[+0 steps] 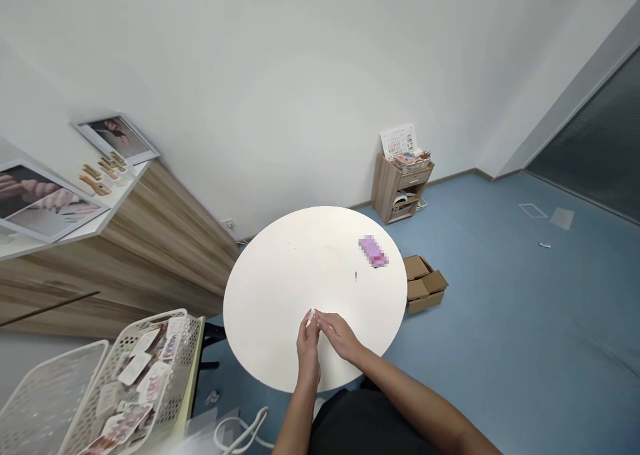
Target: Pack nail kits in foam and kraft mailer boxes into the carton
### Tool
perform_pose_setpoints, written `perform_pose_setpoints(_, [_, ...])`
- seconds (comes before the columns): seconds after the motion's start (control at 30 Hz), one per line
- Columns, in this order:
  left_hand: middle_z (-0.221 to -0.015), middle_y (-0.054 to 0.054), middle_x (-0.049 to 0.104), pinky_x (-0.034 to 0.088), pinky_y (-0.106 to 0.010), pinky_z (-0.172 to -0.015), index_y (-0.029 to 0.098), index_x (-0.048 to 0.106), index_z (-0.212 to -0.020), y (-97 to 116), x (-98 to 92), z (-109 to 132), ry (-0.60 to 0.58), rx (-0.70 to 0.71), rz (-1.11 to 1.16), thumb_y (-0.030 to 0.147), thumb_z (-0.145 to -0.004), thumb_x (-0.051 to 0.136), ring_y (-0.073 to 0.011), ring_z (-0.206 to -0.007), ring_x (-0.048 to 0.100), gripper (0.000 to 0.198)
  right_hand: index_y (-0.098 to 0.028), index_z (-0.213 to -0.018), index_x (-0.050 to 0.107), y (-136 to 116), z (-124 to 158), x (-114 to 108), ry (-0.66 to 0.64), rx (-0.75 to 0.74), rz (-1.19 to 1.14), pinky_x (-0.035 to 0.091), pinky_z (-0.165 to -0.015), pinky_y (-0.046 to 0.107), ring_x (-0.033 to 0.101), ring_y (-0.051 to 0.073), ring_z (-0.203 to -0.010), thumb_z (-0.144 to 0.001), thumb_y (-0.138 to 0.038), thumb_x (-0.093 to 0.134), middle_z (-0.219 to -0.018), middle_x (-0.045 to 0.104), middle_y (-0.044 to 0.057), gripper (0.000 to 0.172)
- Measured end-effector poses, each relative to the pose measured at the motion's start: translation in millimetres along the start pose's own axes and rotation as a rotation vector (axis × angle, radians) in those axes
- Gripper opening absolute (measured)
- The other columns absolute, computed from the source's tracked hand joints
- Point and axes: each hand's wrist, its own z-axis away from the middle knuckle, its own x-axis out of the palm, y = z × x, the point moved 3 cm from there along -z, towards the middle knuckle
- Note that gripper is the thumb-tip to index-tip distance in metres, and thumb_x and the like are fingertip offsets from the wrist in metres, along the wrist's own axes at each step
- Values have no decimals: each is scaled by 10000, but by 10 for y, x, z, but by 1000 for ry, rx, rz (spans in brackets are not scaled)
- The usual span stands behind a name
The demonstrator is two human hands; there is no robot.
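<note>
Both hands meet over the near part of a round white table (270, 288). A small white piece (311, 316) shows at the fingertips; it is too small to name. My left hand (309, 348) is closed, pinching this piece upright between thumb and fingers. From the right, my right hand (341, 336) brings its fingertips together against the same piece. The lower part of the piece is hidden by the fingers. Farther off on the table lie a blurred purple object (371, 250) and a tiny dark item (356, 276).
At left, a white basket (183, 355) holds several flat packets, beside a wooden cabinet (170, 242) bearing framed pictures. An open cardboard box (425, 302) stands on the blue floor right of the table. A small wooden stand (387, 192) is against the wall.
</note>
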Motion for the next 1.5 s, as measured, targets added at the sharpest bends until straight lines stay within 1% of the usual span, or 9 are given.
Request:
perform_pose_setpoints(0.3, [-1252,-131,648,529,-462,-966,177,644,-1193,-20,-48,-10,87,40,54,427,-789,736,-308,-1174,607,484,-365,-1344,539,-41,48,46,17,9,43,260,-1156,518,591,204,-1199,-992,-524,308,-1321,621,3,450])
perform_pose_setpoints(0.47, [-1169,-136,689,558,-460,-923,164,643,-1209,-17,-48,-27,46,47,83,421,-740,786,-301,-1101,651,554,-341,-1313,584,-70,55,12,29,-7,24,347,-1121,464,596,221,-1196,-981,-518,340,-1298,638,3,448])
perform_pose_setpoints(0.6, [-1150,-164,697,573,-425,-857,151,621,-1253,-28,-77,-29,33,37,55,519,-716,773,-306,-1039,678,668,-315,-1285,615,-30,42,-23,54,32,-43,486,-972,396,659,231,-1065,-979,-535,315,-1201,694,15,482])
perform_pose_setpoints(0.73, [-1210,-200,665,553,-409,-852,149,580,-1307,-46,-125,-55,-35,-20,107,590,-727,731,-320,-1046,675,743,-284,-1263,631,53,-30,-79,16,81,-123,490,-949,391,666,227,-1011,-962,-585,325,-1143,712,34,524])
perform_pose_setpoints(0.87, [-1305,-190,607,496,-425,-959,177,529,-1359,-78,-209,-137,-141,-151,282,571,-798,660,-296,-1111,641,698,-217,-1204,660,243,-174,-151,-39,233,-275,511,-902,410,630,250,-1097,-900,-674,374,-1180,688,105,619])
perform_pose_setpoints(1.0, [-1351,-154,569,466,-437,-994,207,469,-1391,-168,-316,-274,-173,-264,449,517,-871,521,-269,-1106,639,608,-178,-984,707,517,-316,-268,102,330,-193,547,-742,367,653,254,-971,-819,-700,466,-1062,702,132,598])
perform_pose_setpoints(1.17, [-1255,-160,589,509,-413,-915,174,517,-1231,-425,-414,-519,-39,-369,369,428,-843,552,-254,-1040,654,465,-179,-846,665,867,-363,-254,104,516,-233,542,-637,313,657,187,-704,-775,-564,586,-786,700,71,400])
perform_pose_setpoints(1.37, [-1254,-171,575,454,-383,-1006,176,540,-1129,-692,-642,-609,148,-353,61,382,-822,600,-255,-1218,550,374,-178,-834,656,1253,-316,-156,62,657,-223,545,-673,303,679,197,-777,-738,-458,646,-835,720,83,296])
perform_pose_setpoints(1.5, [-1341,-136,542,376,-369,-1083,196,574,-1164,-695,-939,-492,243,-238,10,302,-760,663,-259,-1306,469,427,-186,-955,663,1468,-360,-196,60,581,98,521,-822,385,661,253,-925,-762,-371,548,-971,709,96,291])
